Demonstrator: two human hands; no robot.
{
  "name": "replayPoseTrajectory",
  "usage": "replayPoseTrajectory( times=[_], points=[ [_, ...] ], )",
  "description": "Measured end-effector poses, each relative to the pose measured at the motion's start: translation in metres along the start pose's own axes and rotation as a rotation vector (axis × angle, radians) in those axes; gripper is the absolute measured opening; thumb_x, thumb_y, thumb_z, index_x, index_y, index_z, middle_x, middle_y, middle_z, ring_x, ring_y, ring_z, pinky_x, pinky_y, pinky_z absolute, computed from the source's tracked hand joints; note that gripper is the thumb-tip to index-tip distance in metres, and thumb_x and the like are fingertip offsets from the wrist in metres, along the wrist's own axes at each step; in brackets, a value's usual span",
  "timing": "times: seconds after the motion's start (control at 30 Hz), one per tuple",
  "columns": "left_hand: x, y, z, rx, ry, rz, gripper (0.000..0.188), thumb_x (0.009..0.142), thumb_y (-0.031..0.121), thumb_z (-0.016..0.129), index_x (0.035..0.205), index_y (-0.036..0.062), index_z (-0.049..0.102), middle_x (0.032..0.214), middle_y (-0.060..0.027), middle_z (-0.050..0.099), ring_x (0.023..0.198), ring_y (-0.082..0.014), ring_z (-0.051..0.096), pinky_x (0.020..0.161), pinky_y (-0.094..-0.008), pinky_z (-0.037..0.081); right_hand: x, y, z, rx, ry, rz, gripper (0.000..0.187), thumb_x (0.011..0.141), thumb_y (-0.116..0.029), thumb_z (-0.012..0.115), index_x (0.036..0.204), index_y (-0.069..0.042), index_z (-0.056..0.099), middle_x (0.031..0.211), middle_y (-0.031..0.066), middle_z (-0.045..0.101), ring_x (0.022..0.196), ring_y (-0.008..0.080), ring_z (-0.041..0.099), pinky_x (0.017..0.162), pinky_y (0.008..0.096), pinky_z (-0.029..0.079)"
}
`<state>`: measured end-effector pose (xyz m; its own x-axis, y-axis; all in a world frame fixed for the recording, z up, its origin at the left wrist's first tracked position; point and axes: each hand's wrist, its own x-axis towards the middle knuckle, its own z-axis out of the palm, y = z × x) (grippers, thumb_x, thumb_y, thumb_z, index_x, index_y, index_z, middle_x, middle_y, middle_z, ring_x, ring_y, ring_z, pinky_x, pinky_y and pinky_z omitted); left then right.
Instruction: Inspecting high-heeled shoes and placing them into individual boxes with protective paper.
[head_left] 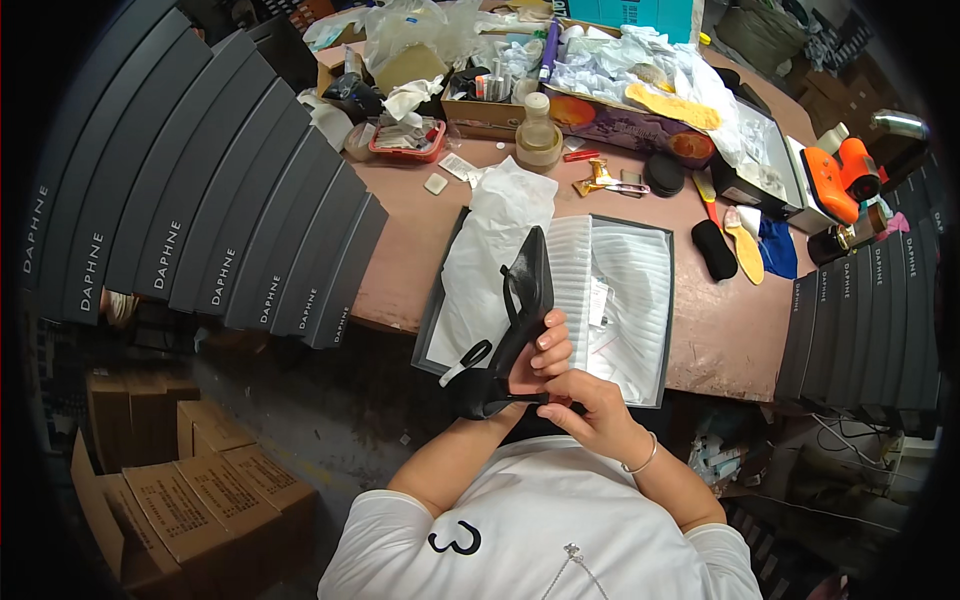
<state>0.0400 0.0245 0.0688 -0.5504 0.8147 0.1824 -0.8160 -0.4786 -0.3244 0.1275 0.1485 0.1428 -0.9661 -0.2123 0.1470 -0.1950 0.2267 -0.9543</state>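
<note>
We see a black shoe (510, 350) with a pinkish patch (525, 378), white tissue paper (500, 205), white padding (635, 290) striped with fine ridges, and a dark grey box (428, 328). Our table (722, 345) is dusty pink. We notice dark grey stacked boxes (240, 175) with pale lettering, brown cartons (225, 505), a yellow insole (672, 106) and a purple box (630, 130) patterned with orange.

Shows one repeated word in white capitals (166, 255) on the left-hand grey boxes (140, 130) and right-hand grey boxes (862, 340); a curved black character (477, 541) on the white shirt (520, 500); and print too small to read on the brown cartons (215, 510).
</note>
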Motion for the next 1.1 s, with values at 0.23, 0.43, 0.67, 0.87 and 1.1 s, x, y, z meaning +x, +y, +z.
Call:
replayPoseTrajectory(
  times=[0.23,0.43,0.67,0.87,1.1],
  points=[
    [-0.005,0.026,-0.004,0.126,-0.039,-0.065,0.024,0.101,0.027,0.042,0.104,0.0042,0.045,0.079,-0.0081,0.051,0.056,-0.0133,0.044,0.051,-0.0244,0.035,0.006,-0.002,-0.015,-0.066,-0.054,0.063,0.02,0.082,-0.01,0.072,0.097,0.0,0.063,0.084,0.0113,0.063,0.073,0.0196,0.063,0.066,0.0282,0.05],
    [0.001,0.044,0.006,0.126,-0.147,-0.126,0.028,0.101,0.029,0.044,0.105,0.0005,0.043,0.082,-0.0125,0.052,0.052,-0.0135,0.047,0.046,-0.0241,0.037,0.005,0.015,-0.087,-0.529,0.277,0.117,0.025,0.082,-0.011,0.07,0.102,0.001,0.062,0.096,0.016,0.062,0.085,0.0287,0.063,0.073,0.0346,0.05],
    [-0.014,0.14,0.008,1.372,0.822,-0.232,0.04,0.095,0.035,0.054,0.108,-0.0028,0.051,0.095,-0.0151,0.059,0.055,-0.0161,0.054,0.052,-0.0257,0.044,-0.008,0.119,-0.1,-1.088,0.257,0.263,0.044,0.078,-0.024,0.071,0.114,-0.004,0.056,0.131,0.0191,0.049,0.126,0.0401,0.04,0.104,0.058,0.027],
    [0.002,0.085,0.048,2.24,0.717,0.342,0.048,0.09,0.017,0.062,0.13,-0.0019,0.044,0.127,-0.017,0.053,0.109,-0.0221,0.055,0.088,-0.0345,0.048,-0.007,0.135,-0.101,-0.982,0.388,0.214,0.017,0.084,-0.015,0.064,0.095,-0.003,0.06,0.122,0.0169,0.056,0.123,0.0348,0.047,0.103,0.0525,0.032],
    [0.066,-0.037,-0.099,2.076,0.585,0.43,0.076,0.083,0.024,0.071,0.139,-0.0072,0.031,0.14,-0.0239,0.038,0.13,-0.0323,0.04,0.103,-0.0373,0.038,-0.024,0.122,-0.137,0.007,0.994,0.136,0.015,0.096,-0.008,0.048,0.103,0.002,0.058,0.106,0.0097,0.061,0.103,0.0151,0.055,0.089,0.0294,0.045]
  ],
)
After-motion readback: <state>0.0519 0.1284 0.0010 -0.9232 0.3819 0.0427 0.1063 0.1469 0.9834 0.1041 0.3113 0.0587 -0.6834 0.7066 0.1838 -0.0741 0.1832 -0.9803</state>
